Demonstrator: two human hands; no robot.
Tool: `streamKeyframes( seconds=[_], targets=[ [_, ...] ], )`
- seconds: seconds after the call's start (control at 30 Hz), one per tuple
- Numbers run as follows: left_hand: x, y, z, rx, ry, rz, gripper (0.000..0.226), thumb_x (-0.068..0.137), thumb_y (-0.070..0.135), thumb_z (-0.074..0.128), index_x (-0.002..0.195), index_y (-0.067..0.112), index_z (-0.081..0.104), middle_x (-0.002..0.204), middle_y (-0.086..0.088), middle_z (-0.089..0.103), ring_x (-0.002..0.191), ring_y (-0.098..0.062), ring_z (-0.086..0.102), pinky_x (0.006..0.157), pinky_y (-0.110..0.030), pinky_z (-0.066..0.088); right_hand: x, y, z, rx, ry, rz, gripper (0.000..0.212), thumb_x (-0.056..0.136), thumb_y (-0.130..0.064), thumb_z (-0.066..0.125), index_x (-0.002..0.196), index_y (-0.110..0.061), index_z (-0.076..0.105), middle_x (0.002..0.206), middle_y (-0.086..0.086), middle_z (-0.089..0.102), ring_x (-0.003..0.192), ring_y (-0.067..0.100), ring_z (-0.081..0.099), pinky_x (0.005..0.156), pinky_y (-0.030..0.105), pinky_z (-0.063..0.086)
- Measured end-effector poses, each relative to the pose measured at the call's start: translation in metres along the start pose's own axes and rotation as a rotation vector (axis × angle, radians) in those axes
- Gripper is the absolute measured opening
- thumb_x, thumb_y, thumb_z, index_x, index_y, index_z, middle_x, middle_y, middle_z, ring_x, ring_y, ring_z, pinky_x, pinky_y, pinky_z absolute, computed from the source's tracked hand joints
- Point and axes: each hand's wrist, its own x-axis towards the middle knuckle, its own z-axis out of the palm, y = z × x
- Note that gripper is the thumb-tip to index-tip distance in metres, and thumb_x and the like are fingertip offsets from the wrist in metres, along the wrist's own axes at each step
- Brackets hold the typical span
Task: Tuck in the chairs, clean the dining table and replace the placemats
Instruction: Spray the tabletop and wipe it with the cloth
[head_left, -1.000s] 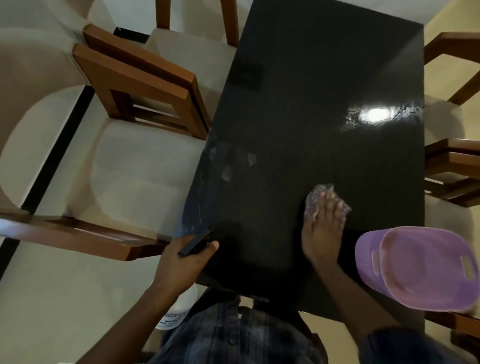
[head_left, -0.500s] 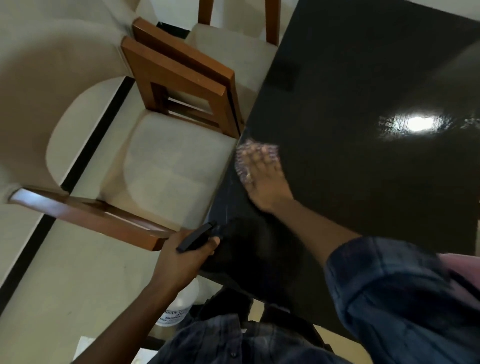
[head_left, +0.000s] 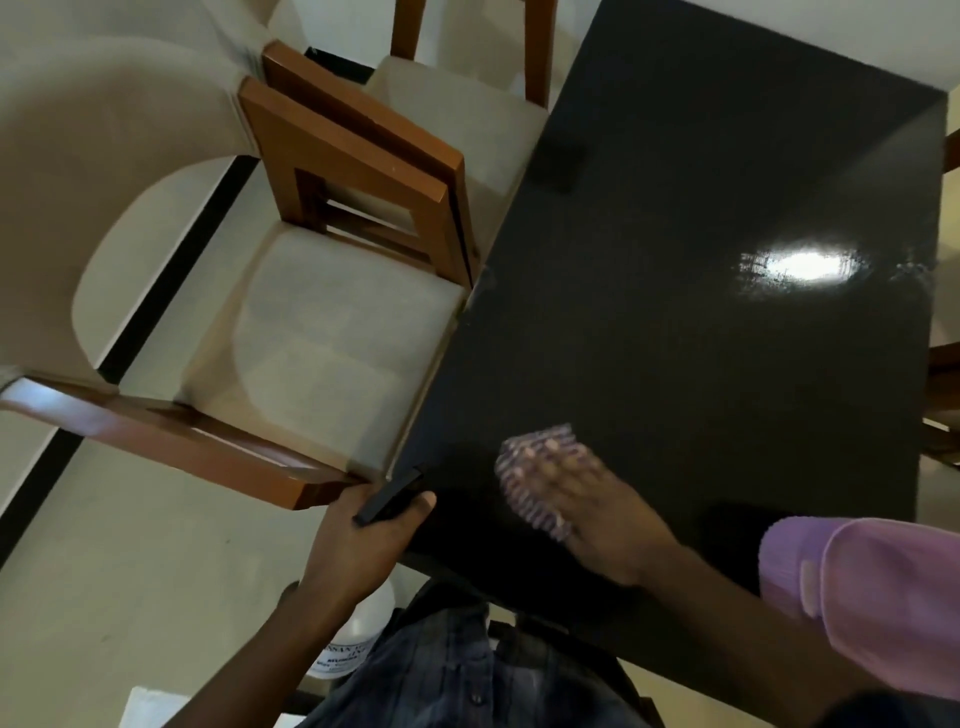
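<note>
A glossy black dining table (head_left: 701, 218) fills the right half of the view. My right hand (head_left: 597, 512) lies flat on its near part, pressing a purple patterned cloth (head_left: 530, 467) against the surface; both are motion-blurred. My left hand (head_left: 358, 540) is at the table's near left corner, shut on a spray bottle (head_left: 343, 639) with a black trigger head and a white body that hangs below the table edge. A wooden chair with a cream seat (head_left: 322, 332) stands at the table's left side, its seat only partly under the table.
A purple plastic basket (head_left: 872, 587) lies on the table's near right corner. A second wooden chair (head_left: 457, 104) stands further along the left side. Parts of other chairs (head_left: 943, 395) show at the right edge. The floor is cream tile with a black stripe (head_left: 156, 291).
My right hand swept the cloth from the table's middle to the left edge by the chair, then back toward the near part. The left hand kept its hold on the spray bottle.
</note>
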Motion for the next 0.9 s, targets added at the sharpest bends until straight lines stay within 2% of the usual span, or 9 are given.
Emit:
streamKeyframes(
  seconds=[0.1, 0.2, 0.3, 0.37, 0.43, 0.53, 0.73, 0.83, 0.9],
  targets=[
    [-0.003, -0.008, -0.007, -0.008, -0.010, 0.002, 0.032, 0.089, 0.036, 0.080, 0.066, 0.016, 0.069, 0.057, 0.000, 0.066, 0.043, -0.006, 0.054, 0.054, -0.032, 0.044, 0.038, 0.056, -0.031, 0.057, 0.116, 0.236, 0.067, 0.105, -0.036, 0.030, 0.167, -0.024, 0.007, 0.175, 0.000, 0.006, 0.162, 0.024, 0.002, 0.127, 0.055, 0.018],
    [-0.009, -0.017, -0.014, 0.012, -0.017, -0.003, 0.029, 0.089, 0.036, 0.079, 0.069, 0.016, 0.071, 0.061, -0.004, 0.069, 0.045, -0.009, 0.054, 0.054, -0.035, 0.045, 0.109, 0.094, -0.072, 0.178, 0.148, 0.445, 0.070, 0.101, -0.049, 0.011, 0.166, -0.028, -0.002, 0.175, 0.002, -0.003, 0.161, 0.025, -0.008, 0.129, 0.053, 0.008],
    [-0.020, -0.023, -0.020, 0.056, -0.016, 0.006, 0.031, 0.090, 0.037, 0.077, 0.073, 0.013, 0.071, 0.053, 0.000, 0.059, 0.046, -0.010, 0.053, 0.053, -0.033, 0.044, 0.182, 0.105, -0.101, 0.216, 0.156, 0.506, 0.067, 0.107, -0.051, 0.018, 0.166, -0.031, -0.006, 0.174, -0.003, -0.013, 0.159, 0.023, -0.017, 0.129, 0.050, -0.005],
    [-0.026, -0.027, -0.024, 0.059, -0.008, -0.003, 0.030, 0.091, 0.037, 0.077, 0.072, 0.014, 0.070, 0.054, -0.001, 0.059, 0.045, -0.009, 0.053, 0.049, -0.026, 0.044, 0.215, 0.099, -0.111, 0.211, 0.139, 0.487, 0.066, 0.110, -0.049, 0.024, 0.166, -0.031, -0.007, 0.174, -0.004, -0.016, 0.159, 0.024, -0.018, 0.128, 0.048, -0.008],
    [-0.031, -0.031, -0.029, 0.034, 0.009, -0.031, 0.030, 0.092, 0.034, 0.076, 0.073, 0.011, 0.069, 0.055, -0.004, 0.060, 0.044, -0.009, 0.052, 0.046, -0.020, 0.042, 0.232, 0.080, -0.111, 0.171, 0.130, 0.421, 0.067, 0.110, -0.048, 0.023, 0.166, -0.029, -0.008, 0.174, -0.001, -0.016, 0.159, 0.026, -0.018, 0.127, 0.048, -0.008],
    [-0.036, -0.035, -0.033, 0.029, 0.031, -0.039, 0.032, 0.092, 0.034, 0.076, 0.075, 0.008, 0.069, 0.062, -0.015, 0.063, 0.047, -0.012, 0.051, 0.052, -0.029, 0.041, 0.231, 0.035, -0.096, 0.039, 0.118, 0.224, 0.067, 0.110, -0.043, 0.025, 0.166, -0.023, -0.005, 0.175, 0.007, -0.010, 0.160, 0.033, -0.010, 0.128, 0.049, -0.007],
    [-0.038, -0.038, -0.031, 0.030, 0.025, -0.025, 0.033, 0.091, 0.033, 0.078, 0.075, 0.005, 0.070, 0.063, -0.019, 0.064, 0.045, -0.018, 0.050, 0.055, -0.034, 0.039, 0.161, -0.112, -0.032, 0.005, 0.046, -0.223, 0.078, 0.098, -0.034, 0.052, 0.165, -0.021, 0.015, 0.173, 0.009, 0.015, 0.160, 0.032, 0.008, 0.130, 0.052, 0.006],
    [-0.040, -0.034, -0.026, 0.005, 0.026, -0.032, 0.023, 0.090, 0.025, 0.080, 0.073, 0.010, 0.073, 0.055, -0.011, 0.065, 0.041, -0.014, 0.054, 0.048, -0.027, 0.042, 0.117, -0.165, 0.008, 0.018, -0.021, -0.331, 0.070, 0.099, -0.040, 0.055, 0.161, -0.022, 0.028, 0.167, 0.007, 0.028, 0.157, 0.028, 0.017, 0.126, 0.053, 0.020],
    [-0.043, -0.031, -0.021, 0.008, 0.008, -0.025, 0.020, 0.091, 0.021, 0.078, 0.071, 0.019, 0.074, 0.053, -0.003, 0.066, 0.039, -0.010, 0.056, 0.043, -0.022, 0.042, 0.084, -0.169, 0.024, -0.105, -0.072, -0.400, 0.071, 0.100, -0.048, 0.051, 0.161, -0.020, 0.029, 0.169, 0.006, 0.023, 0.159, 0.030, 0.009, 0.128, 0.054, 0.013]
  ],
)
